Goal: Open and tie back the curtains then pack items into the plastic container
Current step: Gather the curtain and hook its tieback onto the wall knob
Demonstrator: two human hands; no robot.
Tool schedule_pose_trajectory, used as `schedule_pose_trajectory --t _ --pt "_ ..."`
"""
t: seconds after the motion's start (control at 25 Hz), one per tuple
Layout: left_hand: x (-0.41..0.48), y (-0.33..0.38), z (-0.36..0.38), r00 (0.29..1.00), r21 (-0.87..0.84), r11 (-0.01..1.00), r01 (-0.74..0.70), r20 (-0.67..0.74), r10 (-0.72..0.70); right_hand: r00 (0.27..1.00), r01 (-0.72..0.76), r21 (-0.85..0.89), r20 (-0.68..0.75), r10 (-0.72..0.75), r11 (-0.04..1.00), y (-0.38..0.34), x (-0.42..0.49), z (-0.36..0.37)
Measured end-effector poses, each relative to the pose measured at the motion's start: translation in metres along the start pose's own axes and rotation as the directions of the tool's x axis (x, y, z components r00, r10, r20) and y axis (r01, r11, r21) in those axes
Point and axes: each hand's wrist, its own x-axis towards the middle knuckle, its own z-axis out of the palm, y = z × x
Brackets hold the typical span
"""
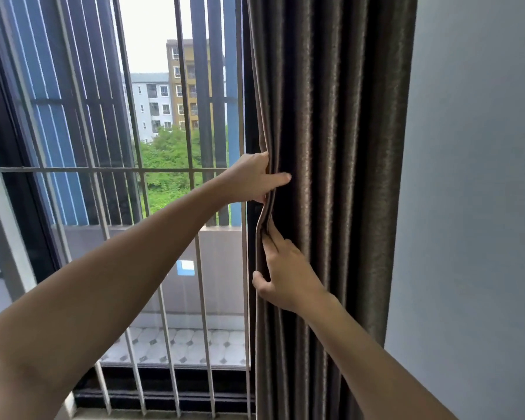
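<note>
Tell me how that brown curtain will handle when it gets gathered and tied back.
Likely floppy: the curtain hangs in soft vertical folds, and its edge buckles between the left hand and right hand. Probably fairly heavy for cloth, since it looks thick and opaque. The slight sheen hints it may slide in a loose grip.

Two bare arms show, with nothing worn on them. No sleeve covers either arm, from the fingers all the way back to the picture's edge. The left hand [249, 177] has no ring, no glove and no watch. Just behind its fingers the wrist is bare too. The right hand [285, 274] is the same: plain fingers, short nails, no ring. Behind those fingers the wrist has no band or watch. Both arms look smooth, long and thin, with no marks.
</note>
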Motion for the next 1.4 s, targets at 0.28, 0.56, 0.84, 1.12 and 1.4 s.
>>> schedule_pose_trajectory --t 0.28,0.56,0.84,1.12,1.4 --pt "-0.001 -0.025 -0.007 1.000 0.011 1.000 0.017 -0.004 -0.017 0.840 -0.073 0.101 -0.531 0.116 0.992 -0.002 0.029 -0.022" --pt "0.007 -0.052 -0.012 0.999 -0.063 0.998 -0.023 0.048 0.026 0.968 -0.099 0.056 -0.225 0.110 0.993 -0.004 0.035 -0.020" --pt "0.010 -0.051 0.000 1.000 -0.067 0.998 -0.002 0.017 0.003 0.998 -0.069 0.135 0.021 0.067 0.988 0.013 0.005 0.021" --pt "0.004 -0.022 0.013 1.000 -0.200 0.980 0.023 0.003 -0.023 0.999 -0.038 0.107 0.027 0.036 0.994 0.013 0.000 0.032" --pt "0.000 -0.025 0.020 0.981 0.041 0.997 -0.068 -0.177 0.074 0.742 -0.007 0.027 -0.670 0.023 1.000 0.026 0.011 -0.024"
